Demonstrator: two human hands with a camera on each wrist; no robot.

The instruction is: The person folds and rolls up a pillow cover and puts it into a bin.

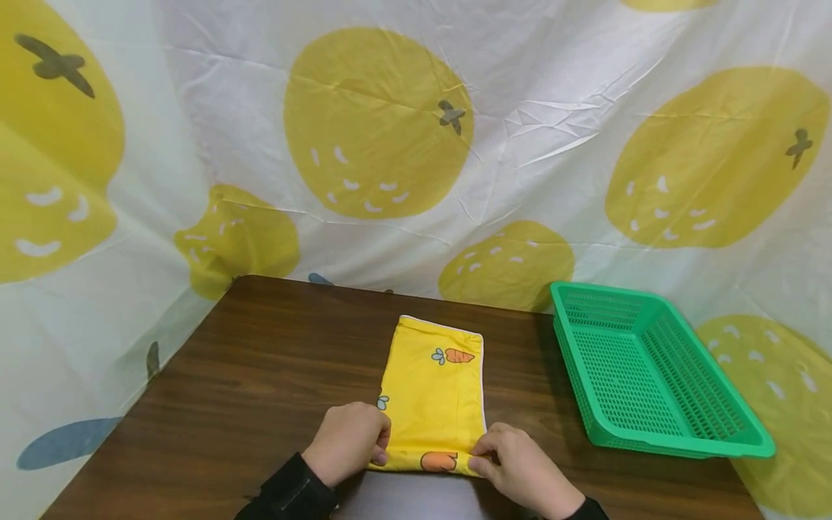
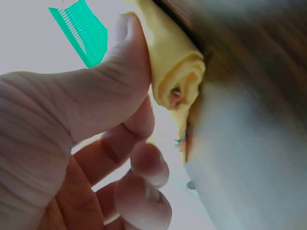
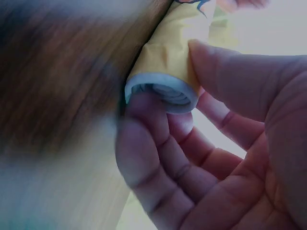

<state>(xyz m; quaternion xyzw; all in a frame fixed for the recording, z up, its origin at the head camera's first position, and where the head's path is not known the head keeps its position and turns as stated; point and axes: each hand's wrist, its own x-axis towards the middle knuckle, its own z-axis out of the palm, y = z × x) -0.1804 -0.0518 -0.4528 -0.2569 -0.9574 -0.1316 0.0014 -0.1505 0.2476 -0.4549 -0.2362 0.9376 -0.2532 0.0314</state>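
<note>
A yellow cloth (image 1: 432,390) with a carrot print and white edging lies lengthwise on the dark wood table, its near end rolled up. My left hand (image 1: 351,442) grips the left end of the roll. In the left wrist view the thumb presses along the rolled cloth (image 2: 175,52), whose coiled layers show at the end. At the other end, my right hand (image 1: 516,462) pinches the roll between thumb and fingers. The right wrist view shows the white-edged coil of the cloth (image 3: 165,52), with a fingertip at its opening. The far part lies flat.
A green plastic basket (image 1: 676,442) with perforated walls stands at the right of the table (image 1: 273,347). Behind and beside the table hangs a white curtain (image 1: 552,43) printed with yellow fruit. A grey surface (image 1: 409,498) shows at the near edge, between the forearms.
</note>
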